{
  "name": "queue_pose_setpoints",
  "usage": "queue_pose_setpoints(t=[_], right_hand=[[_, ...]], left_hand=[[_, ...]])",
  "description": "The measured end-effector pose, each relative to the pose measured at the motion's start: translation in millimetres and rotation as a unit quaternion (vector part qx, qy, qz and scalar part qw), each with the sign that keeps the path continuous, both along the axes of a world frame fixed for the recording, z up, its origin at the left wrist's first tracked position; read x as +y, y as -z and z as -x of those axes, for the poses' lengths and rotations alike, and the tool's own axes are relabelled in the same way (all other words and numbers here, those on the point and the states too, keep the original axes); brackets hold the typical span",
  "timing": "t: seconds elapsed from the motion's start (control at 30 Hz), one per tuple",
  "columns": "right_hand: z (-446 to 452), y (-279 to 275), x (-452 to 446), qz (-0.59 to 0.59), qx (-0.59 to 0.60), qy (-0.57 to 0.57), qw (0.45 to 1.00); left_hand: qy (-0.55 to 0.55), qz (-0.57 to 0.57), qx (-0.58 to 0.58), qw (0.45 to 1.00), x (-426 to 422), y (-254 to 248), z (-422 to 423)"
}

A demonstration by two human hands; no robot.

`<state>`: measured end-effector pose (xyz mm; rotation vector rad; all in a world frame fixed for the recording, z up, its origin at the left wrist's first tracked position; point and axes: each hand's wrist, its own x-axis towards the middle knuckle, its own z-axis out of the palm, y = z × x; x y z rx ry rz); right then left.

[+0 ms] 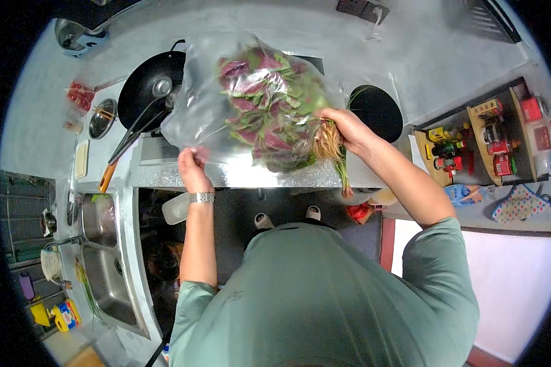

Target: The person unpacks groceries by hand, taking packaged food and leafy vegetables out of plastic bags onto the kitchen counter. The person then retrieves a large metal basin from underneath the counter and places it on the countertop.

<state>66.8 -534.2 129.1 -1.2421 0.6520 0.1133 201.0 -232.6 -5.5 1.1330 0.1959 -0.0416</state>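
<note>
A clear plastic bag (205, 116) is held up over the counter and stove. Inside it lie leafy greens (272, 104) with purple and green leaves. Their pale roots (326, 139) stick out at the bag's right end, with a green stem hanging below. My left hand (193, 172) is closed on the bag's lower left edge, its fingertips partly behind the plastic. My right hand (349, 129) grips the bag and greens just above the roots.
A black wok (142, 82) with long-handled utensils stands left of the bag, and a round black pan (376, 113) to the right. A double sink (110, 278) is at the left. Bottles and jars fill a spice rack (419, 144) at the right.
</note>
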Motion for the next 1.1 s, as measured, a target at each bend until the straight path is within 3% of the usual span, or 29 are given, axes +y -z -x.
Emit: queue_pose_setpoints(t=[0.2,0.33,0.47,0.53,0.6,0.7,0.8,0.87,0.93,1.0,1.07,1.1], right_hand=[[0,5,-11,0.035,0.005,-0.062,0.997],[-4,-3,-15,0.072,0.021,-0.078,0.994],[-7,-1,-25,0.083,0.015,-0.108,0.991],[-9,-4,-27,0.093,0.020,-0.120,0.988],[-11,-12,-25,0.159,0.035,-0.125,0.979],[-16,-20,-27,0.262,0.051,-0.165,0.949],[-21,-25,-30,0.359,0.033,-0.225,0.905],[-22,-38,-29,0.386,0.052,-0.249,0.887],[-20,-51,-23,0.471,0.051,-0.280,0.835],[-16,-62,-19,0.482,0.040,-0.290,0.826],[-14,-77,-15,0.494,0.086,-0.308,0.809],[-11,-83,-16,0.496,0.088,-0.306,0.808]], left_hand=[[-0.034,-0.018,-0.052,0.998,21,-16,-35],[0.041,-0.085,0.004,0.996,30,-8,-29],[0.023,-0.116,-0.014,0.993,40,-15,-19],[0.027,-0.131,-0.051,0.990,41,-29,-22],[0.047,-0.273,-0.251,0.928,39,-55,-27],[0.118,-0.307,-0.259,0.908,29,-99,-36],[0.150,-0.328,-0.319,0.877,22,-86,-70],[0.188,-0.256,-0.244,0.916,20,-76,-77],[0.238,-0.265,-0.227,0.906,23,-66,-76],[0.230,-0.251,-0.204,0.918,29,-40,-79],[0.112,-0.198,-0.199,0.953,35,-24,-76],[0.113,-0.195,-0.200,0.953,41,-17,-75]])
